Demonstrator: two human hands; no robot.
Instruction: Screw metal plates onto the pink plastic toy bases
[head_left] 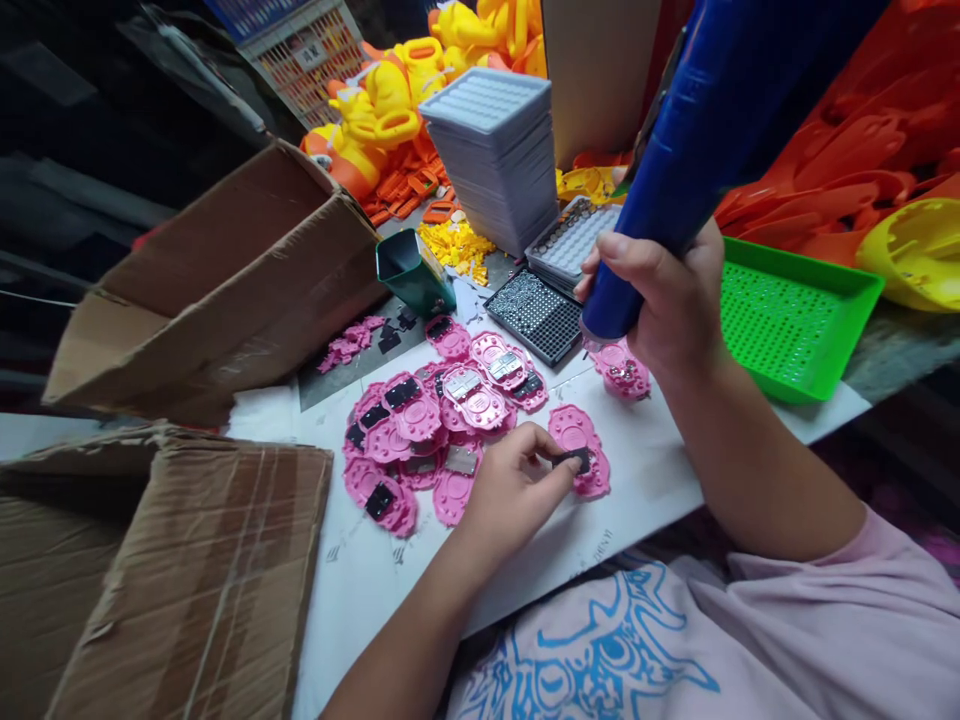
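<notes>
My left hand (517, 490) is closed, thumb and fingers pinching a small black cover (576, 460) on a pink plastic shell (574, 428) that lies on the white board. My right hand (667, 290) is wrapped around a thick blue electric screwdriver (675, 150), held tilted with its lower end down. Just below that end is another pink shell (621, 370) with small metal parts on it; whether the tip touches it I cannot tell. Left of my hands lies a heap of pink shells (409, 410), several with black covers and some with silvery plates.
A black screw tray (534, 312) sits beyond the shells, near a dark green cup (416, 272) and a tall stack of white trays (491, 160). A bright green basket (795, 320) stands at right. Cardboard boxes (225, 270) line the left. Yellow and orange plastic parts (390, 100) pile up behind.
</notes>
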